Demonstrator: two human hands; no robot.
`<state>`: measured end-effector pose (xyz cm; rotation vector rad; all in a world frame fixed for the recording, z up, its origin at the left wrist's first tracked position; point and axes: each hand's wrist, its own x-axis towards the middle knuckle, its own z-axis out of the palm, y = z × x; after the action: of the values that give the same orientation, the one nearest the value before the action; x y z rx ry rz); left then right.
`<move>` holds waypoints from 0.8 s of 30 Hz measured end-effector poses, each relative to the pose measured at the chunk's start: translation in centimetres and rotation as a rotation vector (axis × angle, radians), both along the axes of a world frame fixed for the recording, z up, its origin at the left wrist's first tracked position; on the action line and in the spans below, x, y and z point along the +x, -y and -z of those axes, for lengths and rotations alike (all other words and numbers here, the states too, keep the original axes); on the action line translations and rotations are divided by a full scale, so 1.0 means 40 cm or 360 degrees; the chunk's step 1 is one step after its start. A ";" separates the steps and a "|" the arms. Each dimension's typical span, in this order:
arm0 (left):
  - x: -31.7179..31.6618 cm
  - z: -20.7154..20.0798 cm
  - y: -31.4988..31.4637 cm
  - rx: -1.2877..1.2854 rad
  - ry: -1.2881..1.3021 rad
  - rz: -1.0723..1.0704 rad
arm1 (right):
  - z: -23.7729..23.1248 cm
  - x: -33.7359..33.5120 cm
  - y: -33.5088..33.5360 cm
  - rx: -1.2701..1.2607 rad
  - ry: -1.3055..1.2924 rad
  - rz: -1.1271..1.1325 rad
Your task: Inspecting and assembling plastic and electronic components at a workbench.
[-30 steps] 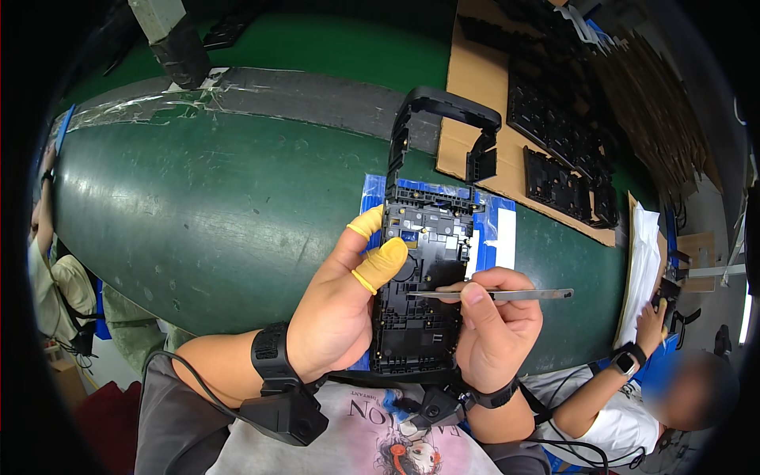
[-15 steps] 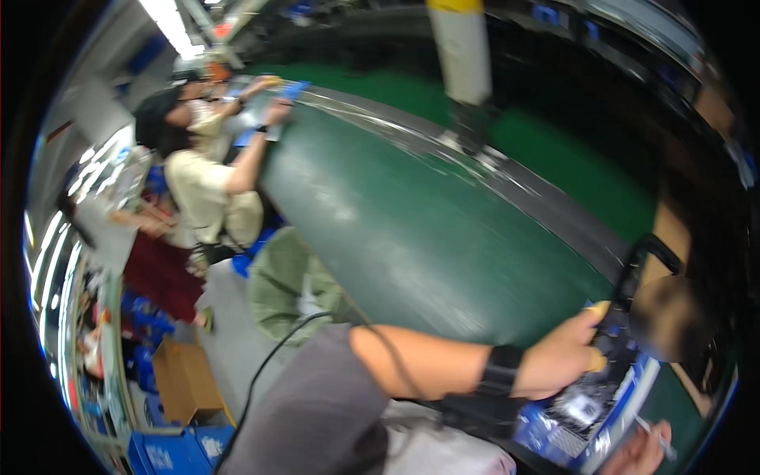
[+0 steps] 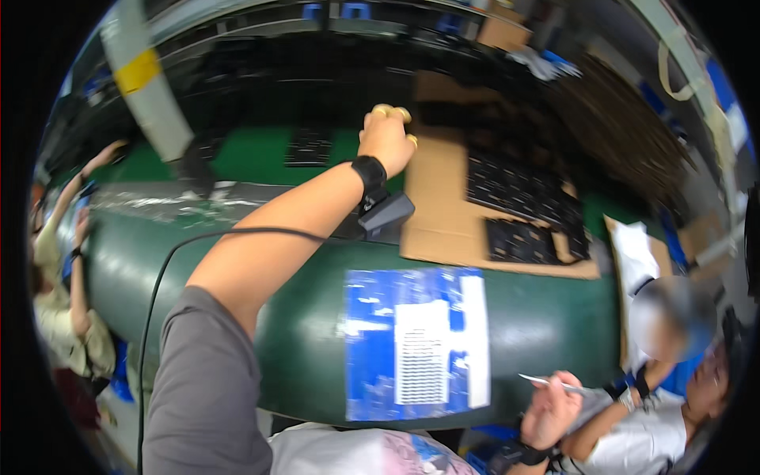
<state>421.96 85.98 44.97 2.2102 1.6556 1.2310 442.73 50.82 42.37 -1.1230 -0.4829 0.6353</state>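
Reaches far across the belt [image 3: 237,309] with left hand [image 3: 386,136], arm stretched out over the far-left corner of the card [image 3: 443,229]. Knuckles up, fingers curled under, yellow cots [image 3: 393,112] on the tips; cannot tell whether anything is gripped beneath. Black strap [image 3: 370,172] with a small box at the wrist. Right hand [image 3: 552,408] kept near and to the right, pinching tweezers [image 3: 546,383], tip pointing left. Frames [image 3: 518,202], black, laid in rows on the card to the right of the left hand, near it but not touched. Blue mat [image 3: 416,348] with a white patch lies near, nothing on it.

Looks like a step between pieces: either setting one down at the far side or fetching a fresh one. Next move probably calls for a clean grasp on one frame only, lifted clear of its neighbours and brought back to the mat, with the tweezers held away from it.

Against a second ago: then both hands worked a black frame on the mat, left thumb pressing it, tweezers across it. Now gone from the mat, left hand far out, right hand drawn off to the right. Half a second ago the view swung left toward other workers; now back over the belt
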 end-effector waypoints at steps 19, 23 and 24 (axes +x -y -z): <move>0.264 -0.075 0.229 -0.0990 -0.0222 0.0947 | -0.067 -0.089 -0.025 0.0090 -0.0103 -0.0343; 0.102 -0.121 0.295 -0.1666 0.0972 0.1223 | -0.064 -0.106 -0.096 -0.0032 0.0005 -0.0559; 0.053 -0.133 0.325 -0.1611 0.1162 0.1229 | -0.071 -0.117 -0.113 -0.0075 0.0069 -0.0604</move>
<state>424.07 72.99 50.29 1.2706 0.7042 0.6037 438.05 55.33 45.20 -1.0995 -0.7308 0.9575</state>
